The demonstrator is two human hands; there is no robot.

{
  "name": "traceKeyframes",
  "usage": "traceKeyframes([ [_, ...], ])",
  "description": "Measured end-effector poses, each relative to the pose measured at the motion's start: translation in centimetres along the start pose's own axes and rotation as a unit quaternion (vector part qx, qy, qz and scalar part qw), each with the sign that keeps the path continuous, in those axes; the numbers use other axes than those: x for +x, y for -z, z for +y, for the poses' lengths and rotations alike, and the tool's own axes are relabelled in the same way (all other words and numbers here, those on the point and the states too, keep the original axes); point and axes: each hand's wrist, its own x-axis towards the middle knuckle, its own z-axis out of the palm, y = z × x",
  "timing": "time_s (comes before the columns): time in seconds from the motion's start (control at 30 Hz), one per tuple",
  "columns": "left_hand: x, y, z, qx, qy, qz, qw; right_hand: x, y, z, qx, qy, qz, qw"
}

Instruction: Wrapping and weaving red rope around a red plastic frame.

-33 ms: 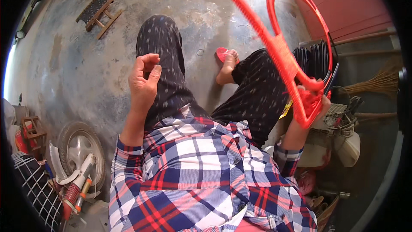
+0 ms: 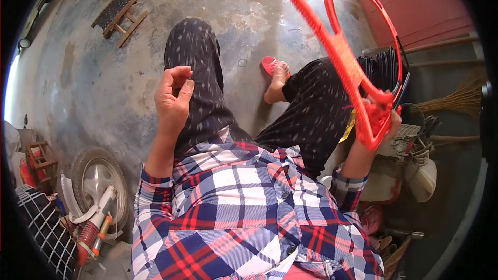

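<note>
My right hand (image 2: 392, 127) is closed round the near end of a large red frame (image 2: 342, 59) with curved bars and a rough, toothed-looking long edge. Its far end is raised towards the top of the view. Red strands or loops bunch around the fingers and partly hide them. Over my left thigh, my left hand (image 2: 175, 96) is held up with its fingers curled and the thumb near the index finger. Anything between those fingertips is too small to make out.
A small wooden folding stool (image 2: 120, 18) lies on the concrete floor ahead. At lower left are a wheel (image 2: 98, 184), a shock absorber (image 2: 93, 231) and a white wire grid (image 2: 44, 228). On the right, a straw broom (image 2: 456, 98) and a wicker basket (image 2: 404, 134) are near a red wall.
The red frame and my right hand have shifted slightly to the right. My left hand has barely moved.
</note>
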Motion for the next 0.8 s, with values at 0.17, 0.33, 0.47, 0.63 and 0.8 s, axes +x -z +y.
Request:
traceKeyframes([
  [0.17, 0.1, -0.3, 1.9, 0.044, 0.013, -0.029, 0.999, 4.6, 0.8, 0.3, 0.063, -0.063, -0.057, 0.994],
  [0.33, 1.6, -0.3, 3.2, 0.094, 0.011, -0.07, 0.993, 6.1, 1.3, 1.6, 0.037, -0.091, 0.025, 0.995],
  [0.47, 4.0, 0.0, 3.0, 0.045, 0.004, -0.04, 0.998, 5.1, 1.4, 1.5, 0.08, -0.081, 0.05, 0.992],
  [0.63, 5.9, -1.4, 2.0, 0.082, -0.031, -0.046, 0.995, 4.1, 1.7, -1.3, 0.029, -0.053, 0.029, 0.998],
  [0.8, 5.8, -3.1, 1.6, 0.16, -0.079, -0.051, 0.983, 4.0, 0.5, -3.2, 0.076, -0.036, -0.052, 0.995],
])
